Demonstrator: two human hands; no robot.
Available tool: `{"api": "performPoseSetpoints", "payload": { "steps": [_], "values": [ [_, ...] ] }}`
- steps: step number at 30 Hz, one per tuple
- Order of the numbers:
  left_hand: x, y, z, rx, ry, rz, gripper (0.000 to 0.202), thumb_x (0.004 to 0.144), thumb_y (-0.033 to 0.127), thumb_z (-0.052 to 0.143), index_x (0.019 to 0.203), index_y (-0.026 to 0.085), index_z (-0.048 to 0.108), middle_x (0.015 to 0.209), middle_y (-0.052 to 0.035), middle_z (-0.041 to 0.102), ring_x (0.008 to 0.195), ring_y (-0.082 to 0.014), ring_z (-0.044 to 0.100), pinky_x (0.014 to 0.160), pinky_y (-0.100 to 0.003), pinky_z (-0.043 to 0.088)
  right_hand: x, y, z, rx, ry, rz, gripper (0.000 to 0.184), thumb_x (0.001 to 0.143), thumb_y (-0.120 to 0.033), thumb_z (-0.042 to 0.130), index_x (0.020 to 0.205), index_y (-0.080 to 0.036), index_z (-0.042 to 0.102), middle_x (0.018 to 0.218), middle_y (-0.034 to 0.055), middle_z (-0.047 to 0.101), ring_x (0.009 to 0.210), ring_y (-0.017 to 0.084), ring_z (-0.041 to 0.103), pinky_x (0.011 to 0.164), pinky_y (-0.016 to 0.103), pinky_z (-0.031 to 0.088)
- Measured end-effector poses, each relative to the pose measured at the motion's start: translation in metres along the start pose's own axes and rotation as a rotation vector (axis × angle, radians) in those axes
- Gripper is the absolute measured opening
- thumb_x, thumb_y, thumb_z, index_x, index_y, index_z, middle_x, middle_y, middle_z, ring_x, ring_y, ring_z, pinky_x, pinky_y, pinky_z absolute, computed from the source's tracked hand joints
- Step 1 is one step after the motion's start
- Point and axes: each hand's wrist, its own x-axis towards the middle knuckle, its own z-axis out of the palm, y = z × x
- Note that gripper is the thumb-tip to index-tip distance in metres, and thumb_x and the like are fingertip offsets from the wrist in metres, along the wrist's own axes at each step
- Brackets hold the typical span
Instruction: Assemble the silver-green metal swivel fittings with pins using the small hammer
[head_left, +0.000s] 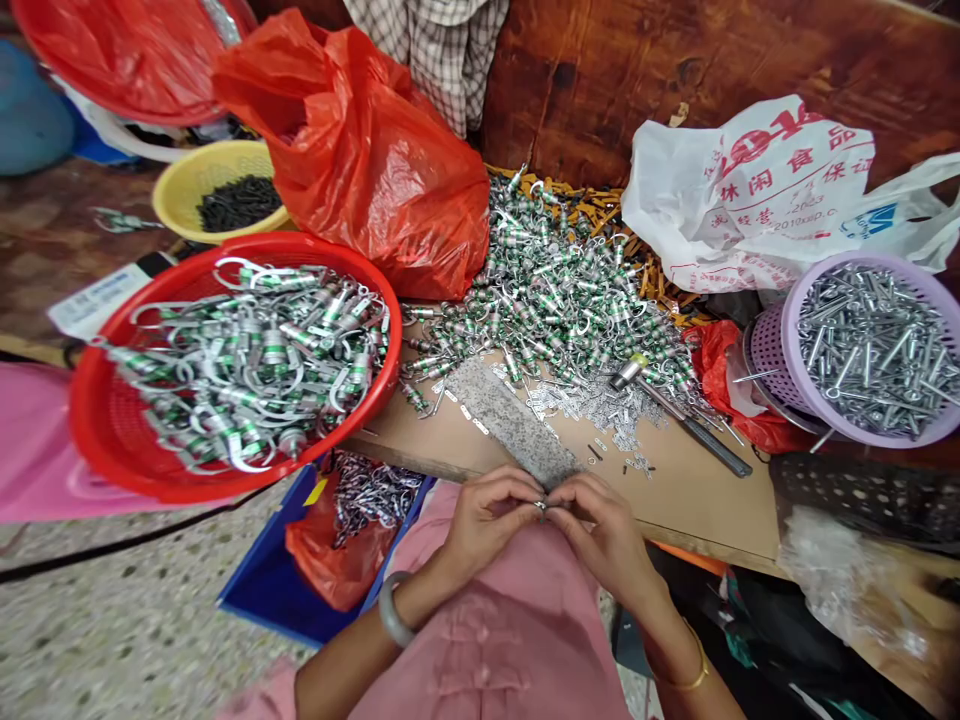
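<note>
**Tiny silver metal part (pixel 541 506) pinched two-handed**

Left hand (pixel 487 518) and right hand (pixel 602 530) press together, clamped on it just off the edge of the tan wooden counter (pixel 697 510). Beside them lies a flat grey steel blade (pixel 510 420); beyond spreads a heap of green-banded silver clips (pixel 555 300), and a round red plastic basket (pixel 395 345) holds more.

A basket (pixel 79 400) of clips (pixel 247 365) sits left of the heap (pixel 555 300).

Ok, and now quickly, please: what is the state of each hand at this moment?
Left hand: closed, holding a small metal part.
Right hand: closed, holding the same small metal part.
</note>
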Motion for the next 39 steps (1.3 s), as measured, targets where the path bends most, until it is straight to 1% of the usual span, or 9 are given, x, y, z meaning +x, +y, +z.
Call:
{"api": "performPoseSetpoints", "payload": {
  "steps": [5,10,13,17,19,25,32,36,39],
  "values": [
    [0.000,0.003,0.000,0.009,0.095,-0.036,0.010,0.078,0.029,0.079,0.073,0.021,0.078,0.077,-0.0070,0.077,0.078,-0.0231,0.070,0.075,-0.033,0.055,-0.005,0.000,0.004,-0.013,0.041,0.017,0.011,0.100,-0.029,0.057,0.107,-0.024,0.063,0.095,0.0058,0.068,0.085,0.019,0.065,0.072,0.030,0.053],
    [0.006,0.023,-0.010,0.250,-0.166,0.147,0.015,0.083,0.018,0.070,0.088,0.025,0.082,0.094,-0.0088,0.082,0.089,-0.0248,0.074,0.083,-0.037,0.055,-0.006,0.007,0.001,-0.020,0.061,0.002,0.010,0.099,-0.031,0.060,0.103,-0.024,0.067,0.093,0.0066,0.069,0.090,0.022,0.066,0.077,0.035,0.055],
    [0.007,0.022,-0.009,0.163,-0.228,0.070,0.013,0.081,0.017,0.069,0.085,0.022,0.081,0.090,-0.0086,0.082,0.084,-0.0235,0.075,0.078,-0.033,0.057,-0.010,0.009,0.002,0.043,0.068,0.050,0.011,0.097,-0.033,0.063,0.100,-0.024,0.068,0.089,0.0050,0.069,0.085,0.021,0.066,0.073,0.033,0.055],
    [0.002,0.012,-0.001,0.085,-0.098,-0.106,0.011,0.081,0.019,0.069,0.076,0.019,0.079,0.073,-0.0066,0.079,0.066,-0.0205,0.072,0.063,-0.028,0.056,-0.015,0.003,0.003,-0.019,0.100,0.002,0.008,0.098,-0.029,0.062,0.101,-0.024,0.067,0.090,0.0050,0.069,0.088,0.021,0.065,0.074,0.033,0.053],
    [0.001,0.012,0.001,0.167,-0.095,-0.040,0.013,0.083,0.017,0.067,0.078,0.020,0.079,0.077,-0.0074,0.080,0.070,-0.0214,0.073,0.068,-0.029,0.057,-0.015,0.002,0.002,-0.073,0.112,-0.011,0.008,0.098,-0.028,0.061,0.102,-0.025,0.067,0.090,0.0050,0.070,0.088,0.021,0.065,0.075,0.034,0.052],
    [0.005,0.022,-0.007,0.297,-0.351,0.160,0.017,0.087,0.017,0.065,0.092,0.023,0.080,0.091,-0.0099,0.081,0.085,-0.0232,0.075,0.079,-0.032,0.056,-0.018,0.011,0.004,-0.027,0.106,0.054,0.011,0.097,-0.032,0.063,0.101,-0.024,0.069,0.089,0.0048,0.070,0.086,0.021,0.066,0.073,0.032,0.054],
    [0.002,0.008,0.000,0.137,-0.290,-0.095,0.013,0.080,0.012,0.067,0.075,0.019,0.076,0.077,-0.0050,0.076,0.074,-0.0194,0.070,0.071,-0.028,0.052,-0.021,0.004,0.002,-0.103,0.067,0.010,0.009,0.096,-0.029,0.064,0.095,-0.025,0.072,0.086,0.0049,0.072,0.086,0.021,0.065,0.076,0.034,0.052],
    [-0.008,-0.010,0.010,-0.138,-0.163,-0.358,0.008,0.075,0.020,0.076,0.075,0.018,0.069,0.070,-0.0011,0.071,0.064,-0.0147,0.064,0.062,-0.023,0.048,-0.026,0.012,0.001,0.050,-0.018,0.290,0.020,0.095,-0.036,0.063,0.085,-0.022,0.073,0.076,0.0027,0.070,0.071,0.018,0.064,0.062,0.028,0.047],
    [-0.016,-0.022,0.020,-0.386,-0.101,-0.449,0.037,0.063,0.022,0.089,0.087,0.020,0.061,0.082,-0.0010,0.073,0.074,-0.0160,0.068,0.068,-0.025,0.053,-0.031,0.025,0.004,0.260,-0.033,0.509,0.034,0.091,-0.049,0.063,0.081,-0.018,0.073,0.068,0.0013,0.068,0.058,0.014,0.058,0.054,0.024,0.041]
  ]
}}
